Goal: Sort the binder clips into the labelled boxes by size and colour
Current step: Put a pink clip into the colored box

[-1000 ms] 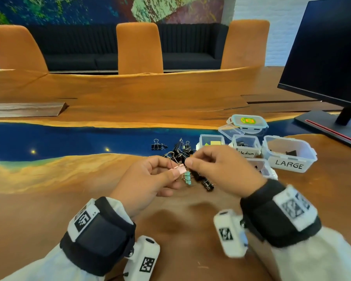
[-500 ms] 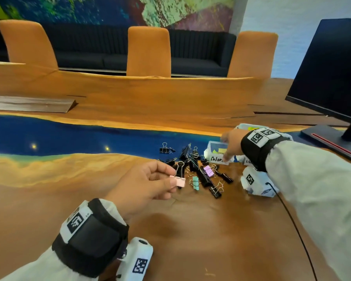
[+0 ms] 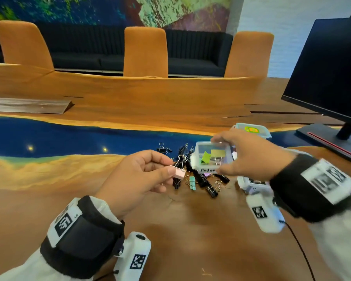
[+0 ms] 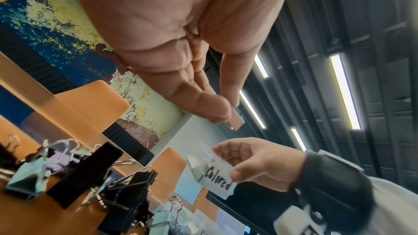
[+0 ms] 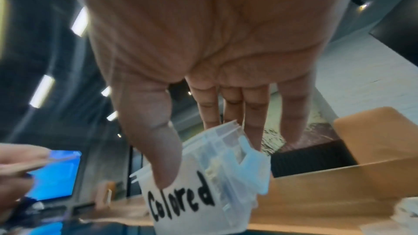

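At the frame's centre the left hand (image 3: 138, 177) pinched a pink binder clip (image 3: 179, 173) beside the "Colored" box (image 3: 211, 159) that the right hand (image 3: 249, 157) gripped aloft, tilted above the worktop (image 3: 170, 230), so its yellow and green clips could have spilled out.

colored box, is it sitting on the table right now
No, the right hand holds the colored box lifted above the clip pile.
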Tool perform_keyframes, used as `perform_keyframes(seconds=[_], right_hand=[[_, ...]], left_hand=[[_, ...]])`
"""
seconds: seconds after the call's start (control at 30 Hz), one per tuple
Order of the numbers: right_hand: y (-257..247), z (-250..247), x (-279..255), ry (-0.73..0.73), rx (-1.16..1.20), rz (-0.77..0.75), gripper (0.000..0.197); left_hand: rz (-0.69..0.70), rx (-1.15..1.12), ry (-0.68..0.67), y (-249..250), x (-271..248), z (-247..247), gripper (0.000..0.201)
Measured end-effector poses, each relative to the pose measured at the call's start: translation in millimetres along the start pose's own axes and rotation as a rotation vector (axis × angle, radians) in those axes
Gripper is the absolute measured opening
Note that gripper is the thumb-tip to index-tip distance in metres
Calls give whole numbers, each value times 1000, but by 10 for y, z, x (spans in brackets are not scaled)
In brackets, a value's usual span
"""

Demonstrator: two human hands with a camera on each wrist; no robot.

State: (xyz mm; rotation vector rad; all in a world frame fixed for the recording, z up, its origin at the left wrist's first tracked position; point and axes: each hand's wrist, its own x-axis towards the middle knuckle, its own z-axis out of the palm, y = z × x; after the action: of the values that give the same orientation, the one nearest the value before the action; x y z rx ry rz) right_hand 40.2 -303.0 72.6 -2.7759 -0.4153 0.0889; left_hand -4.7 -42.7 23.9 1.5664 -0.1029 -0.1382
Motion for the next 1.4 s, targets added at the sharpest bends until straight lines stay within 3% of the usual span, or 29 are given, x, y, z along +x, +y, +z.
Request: perform_keyframes(seconds=[0.1, 0.3, 0.63, 0.83, 1.07, 1.27, 1.4], right_hand=[[-60, 177, -360, 6, 91, -69, 77], [-128, 516, -687, 92, 193, -123, 91], [-225, 660, -754, 131, 265, -102, 93], [-247, 669, -750, 164, 261, -91, 93], [-220, 722, -734, 192, 295, -86, 89], [-188, 753, -725, 205, 326, -117, 82], [-146, 729, -742, 189, 308, -128, 85]], left_hand=[[49, 76, -60, 93, -67, 73, 28], [190, 357, -138, 106, -166, 286, 18], [277, 684, -86, -26, -225, 433, 19], [213, 871, -15, -52, -181, 443, 31], [132, 925, -95, -41, -180, 436, 24], [85, 914, -308, -46, -205, 451, 36], [122, 845, -226, -50, -196, 458, 43]])
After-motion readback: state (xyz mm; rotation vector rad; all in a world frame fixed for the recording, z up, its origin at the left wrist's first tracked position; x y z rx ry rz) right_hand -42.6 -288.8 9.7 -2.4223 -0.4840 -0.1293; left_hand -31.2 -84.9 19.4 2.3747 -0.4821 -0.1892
